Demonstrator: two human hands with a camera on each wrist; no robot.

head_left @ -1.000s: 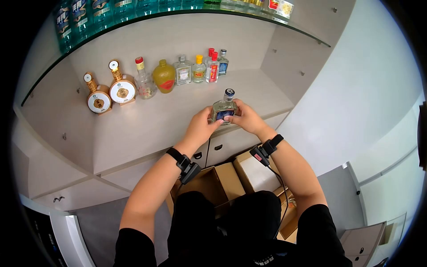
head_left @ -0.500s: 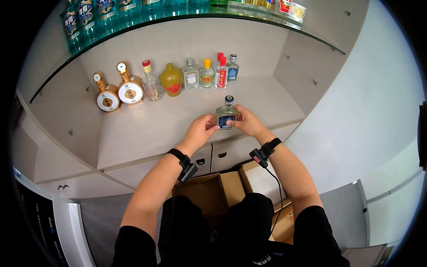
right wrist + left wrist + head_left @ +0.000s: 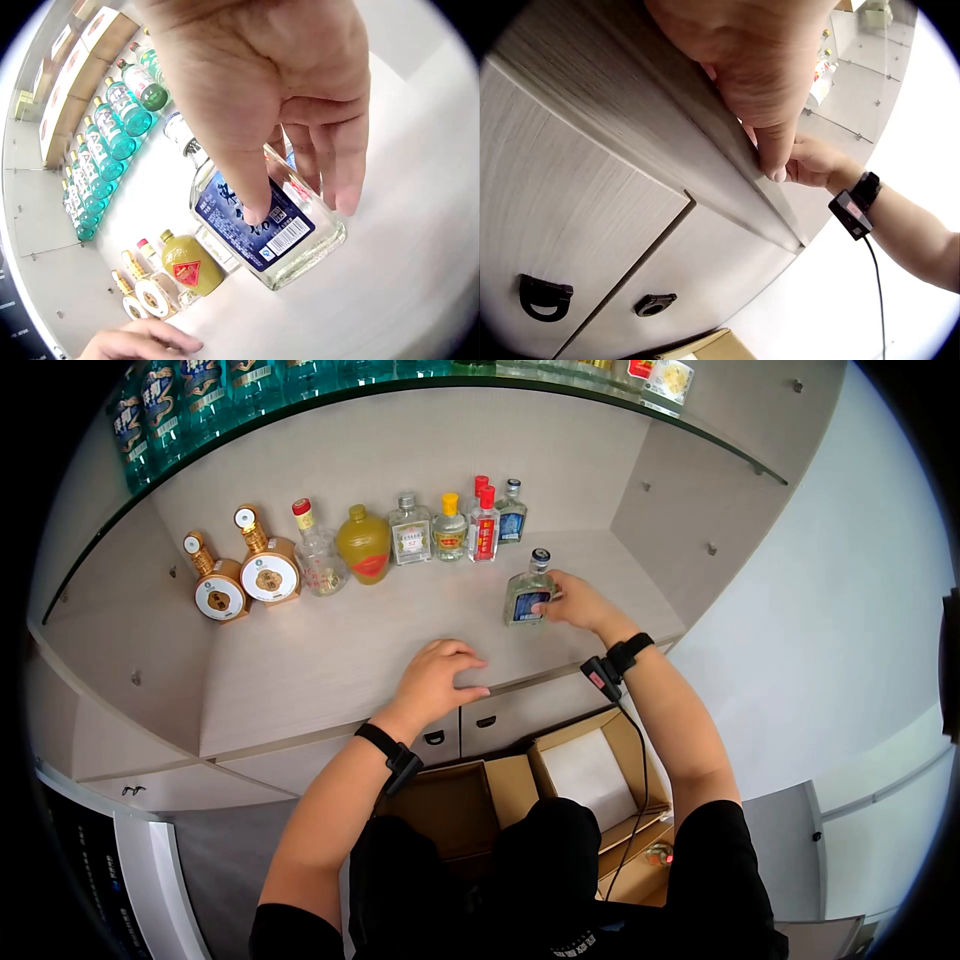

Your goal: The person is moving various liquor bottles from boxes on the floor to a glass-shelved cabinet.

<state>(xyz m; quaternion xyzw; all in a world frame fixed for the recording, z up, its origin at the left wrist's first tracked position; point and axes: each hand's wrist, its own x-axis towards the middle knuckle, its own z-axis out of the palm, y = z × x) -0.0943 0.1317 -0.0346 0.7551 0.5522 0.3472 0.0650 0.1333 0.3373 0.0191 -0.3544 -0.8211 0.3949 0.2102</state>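
Note:
A clear, flat-sided glass liquor bottle point(image 3: 522, 603) with a blue label and dark cap stands upright over the shelf board, toward its right side. My right hand point(image 3: 580, 605) grips it from the right, thumb across the label and fingers behind. The right wrist view shows the blue label point(image 3: 251, 225) up close, with the thumb pressed on it. My left hand point(image 3: 435, 682) is apart from the bottle, over the shelf's front edge, fingers relaxed and holding nothing. In the left wrist view, that hand point(image 3: 750, 67) is close above the edge.
Along the back stand two gold round bottles point(image 3: 268, 575), a red-capped bottle point(image 3: 320, 560), an olive jug point(image 3: 364, 547) and several small bottles point(image 3: 450, 535). Above runs a glass shelf point(image 3: 400, 382) with teal bottles point(image 3: 205, 395). Open cardboard boxes point(image 3: 590, 770) are below, before the drawers point(image 3: 510, 715).
My left hand has let go of the bottle and drawn back left toward the front edge. My right hand has carried the bottle rightward and farther in over the shelf.

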